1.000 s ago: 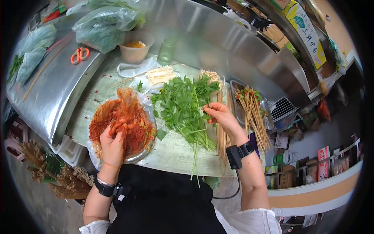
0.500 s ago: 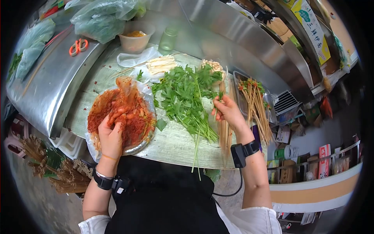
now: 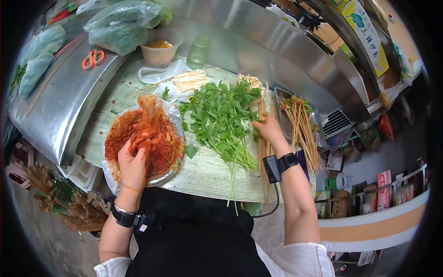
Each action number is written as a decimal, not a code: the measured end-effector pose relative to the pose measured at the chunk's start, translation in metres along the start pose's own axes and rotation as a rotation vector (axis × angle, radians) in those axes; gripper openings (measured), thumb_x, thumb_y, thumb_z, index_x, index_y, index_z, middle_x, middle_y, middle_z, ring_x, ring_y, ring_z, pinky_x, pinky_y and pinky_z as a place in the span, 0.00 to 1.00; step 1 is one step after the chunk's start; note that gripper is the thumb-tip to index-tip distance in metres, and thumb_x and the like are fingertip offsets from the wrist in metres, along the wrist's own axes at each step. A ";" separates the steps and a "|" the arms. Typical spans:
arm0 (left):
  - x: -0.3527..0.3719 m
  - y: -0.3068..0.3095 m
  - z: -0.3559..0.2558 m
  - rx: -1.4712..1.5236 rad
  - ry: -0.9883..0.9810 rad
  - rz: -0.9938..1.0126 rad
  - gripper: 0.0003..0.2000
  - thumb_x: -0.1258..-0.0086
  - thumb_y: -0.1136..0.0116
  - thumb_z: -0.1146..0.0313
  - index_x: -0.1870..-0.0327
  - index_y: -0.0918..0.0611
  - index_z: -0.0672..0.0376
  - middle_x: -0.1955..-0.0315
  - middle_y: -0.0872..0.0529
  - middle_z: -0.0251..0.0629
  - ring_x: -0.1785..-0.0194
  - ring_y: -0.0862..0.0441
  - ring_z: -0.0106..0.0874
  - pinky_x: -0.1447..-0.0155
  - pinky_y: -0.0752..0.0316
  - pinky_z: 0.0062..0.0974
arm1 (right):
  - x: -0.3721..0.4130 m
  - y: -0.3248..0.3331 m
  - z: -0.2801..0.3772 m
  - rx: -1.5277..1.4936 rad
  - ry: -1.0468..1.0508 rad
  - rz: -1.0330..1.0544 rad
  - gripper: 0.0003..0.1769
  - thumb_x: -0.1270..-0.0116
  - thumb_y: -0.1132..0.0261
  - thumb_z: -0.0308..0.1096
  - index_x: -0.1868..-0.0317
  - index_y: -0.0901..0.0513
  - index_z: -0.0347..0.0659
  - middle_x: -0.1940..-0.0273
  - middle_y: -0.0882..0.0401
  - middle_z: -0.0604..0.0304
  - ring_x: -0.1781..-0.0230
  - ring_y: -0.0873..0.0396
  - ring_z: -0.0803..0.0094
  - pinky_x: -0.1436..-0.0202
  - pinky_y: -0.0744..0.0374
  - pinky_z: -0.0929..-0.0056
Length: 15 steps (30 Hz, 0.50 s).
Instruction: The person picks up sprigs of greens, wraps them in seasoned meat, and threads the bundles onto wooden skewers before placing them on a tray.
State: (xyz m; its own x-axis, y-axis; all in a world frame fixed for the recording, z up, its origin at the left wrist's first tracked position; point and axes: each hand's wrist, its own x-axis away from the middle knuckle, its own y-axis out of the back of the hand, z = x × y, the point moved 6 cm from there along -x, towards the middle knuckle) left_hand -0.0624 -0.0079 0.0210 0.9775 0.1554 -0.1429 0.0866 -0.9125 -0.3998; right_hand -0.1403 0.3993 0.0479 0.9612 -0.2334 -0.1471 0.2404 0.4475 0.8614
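My left hand [image 3: 132, 161] is in the bowl [image 3: 161, 178] of red chili paste [image 3: 161, 157], its reddened fingers closed around an orange-red, paste-coated leaf [image 3: 150, 111] that stands up above the bowl. A thin plastic bag [image 3: 174, 111] lines the bowl. My right hand [image 3: 270, 128] is over the bundle of bamboo skewers [image 3: 265, 159], its thumb stretched toward the pile of leafy green herbs [image 3: 214, 111]. Its other fingers are mostly hidden, so I cannot tell whether they hold anything.
At the right, a metal tray [image 3: 282, 94] holds filled skewers [image 3: 300, 129]. White enoki mushrooms [image 3: 191, 80] lie behind the herbs, near pale chopped pieces [image 3: 250, 83]. Farther back stand a plastic tub [image 3: 159, 53] and a green glass jar [image 3: 198, 51]. Orange-handled scissors [image 3: 93, 60] lie at left.
My right hand, which pinched a small green sprig, has moved slightly down and left to the skewers and herb edge; the sprig no longer shows. My left hand has barely moved.
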 end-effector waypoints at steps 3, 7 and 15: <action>0.000 0.000 0.000 -0.067 -0.022 0.001 0.15 0.39 0.56 0.84 0.52 0.23 0.69 0.57 0.18 0.40 0.53 0.21 0.28 0.45 0.30 0.23 | 0.011 0.026 0.036 0.456 0.277 -0.340 0.20 0.46 0.32 0.41 0.57 0.21 0.36 0.75 0.20 0.53 0.69 0.20 0.59 0.64 0.23 0.69; 0.000 -0.005 -0.004 -0.040 -0.038 0.017 0.15 0.39 0.56 0.84 0.52 0.23 0.69 0.57 0.18 0.40 0.53 0.21 0.27 0.44 0.30 0.23 | 0.004 -0.032 0.016 0.056 -0.023 0.205 0.13 0.49 0.31 0.38 0.70 0.17 0.35 0.72 0.18 0.54 0.70 0.19 0.66 0.64 0.23 0.70; -0.001 0.000 -0.001 -0.042 -0.005 0.010 0.14 0.38 0.56 0.84 0.52 0.24 0.68 0.57 0.18 0.40 0.53 0.21 0.28 0.45 0.30 0.23 | 0.011 -0.005 0.030 -0.518 -0.161 0.279 0.07 0.43 0.36 0.26 0.64 0.21 0.35 0.76 0.23 0.65 0.75 0.23 0.80 0.72 0.25 0.81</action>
State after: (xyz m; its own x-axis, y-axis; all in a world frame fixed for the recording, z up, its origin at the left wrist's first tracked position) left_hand -0.0633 -0.0084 0.0221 0.9773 0.1479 -0.1516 0.0847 -0.9290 -0.3604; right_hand -0.1350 0.3685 0.0570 0.9747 -0.1564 0.1598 0.0560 0.8627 0.5027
